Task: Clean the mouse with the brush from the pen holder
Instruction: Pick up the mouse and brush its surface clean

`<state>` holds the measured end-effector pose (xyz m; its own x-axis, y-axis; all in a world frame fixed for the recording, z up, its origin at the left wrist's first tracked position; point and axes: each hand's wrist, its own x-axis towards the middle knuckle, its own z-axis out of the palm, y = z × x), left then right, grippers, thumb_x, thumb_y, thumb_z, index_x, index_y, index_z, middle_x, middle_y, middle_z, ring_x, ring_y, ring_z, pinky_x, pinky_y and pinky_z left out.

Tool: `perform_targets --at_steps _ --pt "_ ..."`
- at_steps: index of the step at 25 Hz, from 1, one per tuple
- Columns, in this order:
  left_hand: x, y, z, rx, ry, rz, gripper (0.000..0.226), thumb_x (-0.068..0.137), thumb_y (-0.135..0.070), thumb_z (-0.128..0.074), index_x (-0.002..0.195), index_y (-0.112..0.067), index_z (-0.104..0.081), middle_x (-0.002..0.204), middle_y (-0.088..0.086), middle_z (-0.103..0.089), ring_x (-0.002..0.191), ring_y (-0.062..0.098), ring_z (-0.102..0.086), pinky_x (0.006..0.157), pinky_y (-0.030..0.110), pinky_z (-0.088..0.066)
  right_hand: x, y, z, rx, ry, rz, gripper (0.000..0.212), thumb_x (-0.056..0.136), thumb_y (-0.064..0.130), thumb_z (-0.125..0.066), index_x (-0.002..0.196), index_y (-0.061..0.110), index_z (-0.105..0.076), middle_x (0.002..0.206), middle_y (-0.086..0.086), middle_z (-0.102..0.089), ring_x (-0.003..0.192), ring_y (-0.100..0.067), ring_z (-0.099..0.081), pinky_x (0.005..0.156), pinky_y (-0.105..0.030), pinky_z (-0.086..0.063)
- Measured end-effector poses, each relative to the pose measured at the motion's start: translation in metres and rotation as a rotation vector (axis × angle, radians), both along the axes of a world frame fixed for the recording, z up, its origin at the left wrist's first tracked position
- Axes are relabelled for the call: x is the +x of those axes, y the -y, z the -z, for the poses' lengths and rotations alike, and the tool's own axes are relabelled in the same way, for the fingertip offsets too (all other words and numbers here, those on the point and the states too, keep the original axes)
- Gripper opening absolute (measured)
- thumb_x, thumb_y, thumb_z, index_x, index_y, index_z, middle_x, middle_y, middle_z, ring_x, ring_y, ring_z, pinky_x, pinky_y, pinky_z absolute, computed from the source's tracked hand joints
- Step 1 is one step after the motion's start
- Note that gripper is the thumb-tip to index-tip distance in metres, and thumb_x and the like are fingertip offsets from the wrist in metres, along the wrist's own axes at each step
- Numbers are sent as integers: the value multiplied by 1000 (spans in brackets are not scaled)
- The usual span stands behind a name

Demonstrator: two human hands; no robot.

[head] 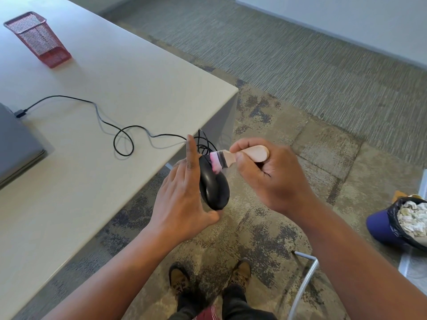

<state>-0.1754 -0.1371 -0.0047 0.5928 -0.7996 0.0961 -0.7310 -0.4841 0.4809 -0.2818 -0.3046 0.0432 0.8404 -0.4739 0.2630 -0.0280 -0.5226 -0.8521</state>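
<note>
- Head view, task objects: black mouse (214, 185) is held clear of the bench (97, 172), just off its near corner, over the carpet (288, 107).
- Left hand (182, 204) supports the mouse from its left side and tail end, thumb hooked under the rear; the index finger stands straight beside the body. Fingers of this hand lie largely extended, cradling rather than clenching. Judged purpose: to present the top shell to the brush.
- Right hand (268, 174) grips the wooden handle of the brush (233, 157), fingers curled round it with the thumb on top. Pink bristles touch the front of the mouse, near the buttons.
- Judged step: brushing is in progress at the front end; the rear shell remains to be covered.
- Cable (124, 139) runs back across the bench to a closed laptop (16, 144), looped with slack, so the mouse can be turned.
- Red mesh pen holder (38, 39) stands well apart at the far end of the bench.
- Room: open floor below the hands; a chair frame (305, 280) and lined waste bin (402, 222) stand to the right, clear of both arms.
</note>
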Motion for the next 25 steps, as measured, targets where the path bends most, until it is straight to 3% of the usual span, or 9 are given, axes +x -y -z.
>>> perform_targets --at_steps 5,9,16,21,25 --pt "0 0 0 -9 -10 0 159 61 -51 -89 153 -26 37 149 2 -48 136 22 -42 105 27 -31 2 0 -1 -31 -28 -29 11 93 10 -63 88 12 -71 50 20 -51 43 -4 -46 45 -9 -27" --pt "0 0 -2 -13 2 27 159 59 -49 -89 152 -27 39 150 2 -47 138 25 -45 109 35 -39 6 -2 -4 -126 31 -23 9 98 13 -64 98 11 -72 63 22 -54 53 -1 -52 53 -8 -31" --pt "3 -1 -3 -15 -4 31 161 58 -46 -90 150 -30 41 152 3 -46 138 26 -46 110 40 -44 6 -2 -5 -105 98 8 15 100 14 -61 108 7 -72 63 33 -56 54 5 -53 53 -5 -31" --pt "4 0 -1 -9 -12 17 163 57 -50 -91 152 -27 39 150 4 -47 138 26 -45 107 35 -40 2 -4 -5 -4 -23 -23 13 93 15 -60 86 13 -71 49 18 -51 39 -6 -42 42 -13 -27" --pt "6 0 0 -12 -9 15 162 60 -51 -91 152 -25 39 153 4 -46 139 26 -45 108 33 -37 0 -3 -12 102 10 1 15 87 12 -58 78 14 -69 44 13 -49 37 -7 -39 39 -20 -28"
